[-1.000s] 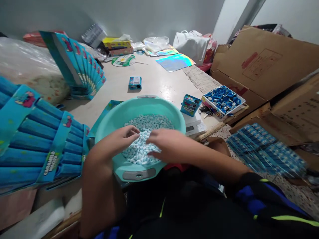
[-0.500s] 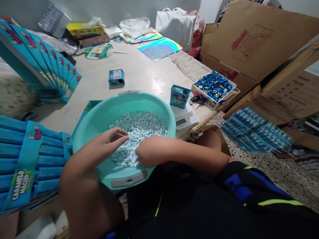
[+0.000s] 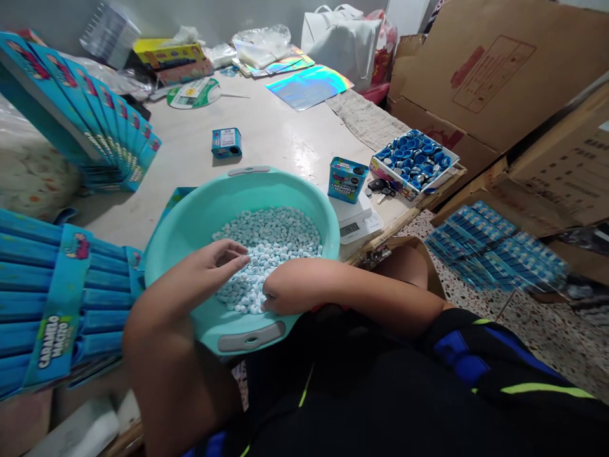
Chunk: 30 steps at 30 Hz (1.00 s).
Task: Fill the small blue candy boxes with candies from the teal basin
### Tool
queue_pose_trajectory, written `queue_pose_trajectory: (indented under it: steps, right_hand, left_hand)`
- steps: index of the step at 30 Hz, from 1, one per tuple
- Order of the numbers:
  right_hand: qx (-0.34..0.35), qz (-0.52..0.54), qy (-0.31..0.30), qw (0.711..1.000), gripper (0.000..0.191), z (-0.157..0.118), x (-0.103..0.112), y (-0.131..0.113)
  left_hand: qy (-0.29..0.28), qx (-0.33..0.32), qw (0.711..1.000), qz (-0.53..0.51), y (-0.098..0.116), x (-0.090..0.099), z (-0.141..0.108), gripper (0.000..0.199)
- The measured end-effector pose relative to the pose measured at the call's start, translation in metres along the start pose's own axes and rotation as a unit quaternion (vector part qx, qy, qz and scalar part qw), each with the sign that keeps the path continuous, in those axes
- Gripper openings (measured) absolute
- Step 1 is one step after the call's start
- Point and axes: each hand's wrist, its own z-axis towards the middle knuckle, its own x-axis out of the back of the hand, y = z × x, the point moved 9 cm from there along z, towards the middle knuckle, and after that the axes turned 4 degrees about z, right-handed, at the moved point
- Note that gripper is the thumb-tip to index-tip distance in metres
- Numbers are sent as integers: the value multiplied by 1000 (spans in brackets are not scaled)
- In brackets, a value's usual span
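Rounded pale candies [image 3: 271, 225] lie heaped in a smooth plastic basin [image 3: 174, 235]. The left hand [image 3: 223, 260] has its grip loosely spread; the right hand [image 3: 288, 285], open a second ago, now curls against them, its grip too hidden to tell. A boxy tin [image 3: 346, 182] tops the flat scale [image 3: 367, 222].

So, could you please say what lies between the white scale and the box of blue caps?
Keys, a black fob and a small round piece, as the head view shows.
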Motion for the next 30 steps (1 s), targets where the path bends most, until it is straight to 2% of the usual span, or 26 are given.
queue_pose_trajectory:
  steps: [9,17,23,26,28,30]
  right_hand:
    - [10,10,7,1000,44,-3,4,-1]
    - [88,68,31,993,24,-1,4,-3]
    - [114,140,49,982,22,0,5,-2]
    - [132,176,117,968,19,-2,17,-3]
    - [139,177,203,953,19,-11,32,4]
    - [127,177,300,929,18,-30,52,21]
  left_hand:
    - [-2,-3,1000,-10,-2,0,1,70]
    - [9,4,1000,-10,-3,2,0,75]
    - [16,-15,1000,3,3,4,-1,74]
    - [24,-16,1000,-2,4,5,-1,76]
    - [27,-20,999,-6,4,5,-1,76]
    - [30,-24,999,-7,3,4,-2,75]
